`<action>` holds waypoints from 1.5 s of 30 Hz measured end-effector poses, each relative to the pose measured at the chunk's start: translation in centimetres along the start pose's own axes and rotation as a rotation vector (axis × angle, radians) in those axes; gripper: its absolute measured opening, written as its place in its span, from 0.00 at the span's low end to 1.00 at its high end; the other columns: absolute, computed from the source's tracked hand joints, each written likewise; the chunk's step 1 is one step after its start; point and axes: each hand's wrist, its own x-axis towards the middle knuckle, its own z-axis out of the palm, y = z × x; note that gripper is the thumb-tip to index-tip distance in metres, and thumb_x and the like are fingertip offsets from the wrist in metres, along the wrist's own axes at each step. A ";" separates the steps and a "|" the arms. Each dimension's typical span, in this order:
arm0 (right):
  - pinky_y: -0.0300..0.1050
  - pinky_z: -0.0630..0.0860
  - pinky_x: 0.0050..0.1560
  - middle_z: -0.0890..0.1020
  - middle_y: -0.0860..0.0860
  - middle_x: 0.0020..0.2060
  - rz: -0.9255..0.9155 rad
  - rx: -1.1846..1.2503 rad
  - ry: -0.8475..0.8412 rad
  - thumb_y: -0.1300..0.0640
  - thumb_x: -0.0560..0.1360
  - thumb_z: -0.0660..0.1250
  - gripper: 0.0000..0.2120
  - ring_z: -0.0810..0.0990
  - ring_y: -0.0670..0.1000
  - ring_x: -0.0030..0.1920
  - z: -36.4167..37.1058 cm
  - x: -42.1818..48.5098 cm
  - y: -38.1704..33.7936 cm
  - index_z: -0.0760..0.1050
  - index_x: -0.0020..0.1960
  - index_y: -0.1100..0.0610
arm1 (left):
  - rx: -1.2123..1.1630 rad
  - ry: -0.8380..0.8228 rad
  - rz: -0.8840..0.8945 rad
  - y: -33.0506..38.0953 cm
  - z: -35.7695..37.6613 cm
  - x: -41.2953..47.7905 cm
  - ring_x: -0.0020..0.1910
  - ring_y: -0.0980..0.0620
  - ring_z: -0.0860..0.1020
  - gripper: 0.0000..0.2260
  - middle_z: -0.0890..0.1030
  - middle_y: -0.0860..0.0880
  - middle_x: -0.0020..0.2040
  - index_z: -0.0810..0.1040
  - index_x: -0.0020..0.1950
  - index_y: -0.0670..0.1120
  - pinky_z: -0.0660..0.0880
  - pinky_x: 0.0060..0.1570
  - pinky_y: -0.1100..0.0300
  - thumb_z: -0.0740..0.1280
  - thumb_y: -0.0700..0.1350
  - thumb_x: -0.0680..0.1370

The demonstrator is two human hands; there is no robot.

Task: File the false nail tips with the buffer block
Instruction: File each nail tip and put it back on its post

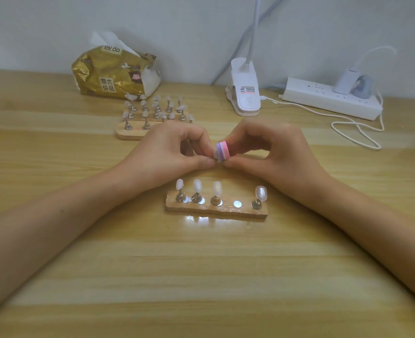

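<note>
Buffer block (pixel 223 152), striped pink-lilac, pinched by right hand (pixel 271 151); translucent nail tip (pixel 215 156) by left hand (pixel 173 148)

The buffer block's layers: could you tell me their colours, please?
Pink, pale lilac and purple bands on the buffer block, head view.

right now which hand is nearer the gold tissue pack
Left. The left hand is in front of the gold tissue pack, slightly to its right; the right hand lies farther right still.
</note>
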 end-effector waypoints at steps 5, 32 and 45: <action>0.50 0.81 0.53 0.85 0.52 0.42 0.015 0.006 -0.008 0.62 0.74 0.76 0.06 0.85 0.49 0.45 0.0 0.1 0.0 0.81 0.47 0.64 | -0.004 0.001 -0.006 0.0 0.0 0.0 0.31 0.62 0.73 0.07 0.77 0.64 0.30 0.81 0.38 0.53 0.66 0.34 0.72 0.77 0.43 0.71; 0.46 0.81 0.51 0.85 0.53 0.42 -0.051 -0.041 0.020 0.61 0.74 0.76 0.05 0.84 0.49 0.45 0.0 0.1 0.0 0.82 0.47 0.63 | -0.003 -0.003 -0.005 0.1 0.0 0.0 0.31 0.62 0.72 0.08 0.78 0.63 0.31 0.80 0.37 0.54 0.67 0.34 0.71 0.77 0.43 0.71; 0.49 0.80 0.49 0.84 0.55 0.42 -0.094 -0.087 0.028 0.60 0.75 0.75 0.06 0.83 0.53 0.44 0.2 0.1 0.1 0.82 0.46 0.63 | -0.011 -0.010 0.011 -0.2 0.1 0.0 0.30 0.62 0.72 0.08 0.77 0.63 0.30 0.80 0.37 0.52 0.66 0.33 0.71 0.77 0.42 0.71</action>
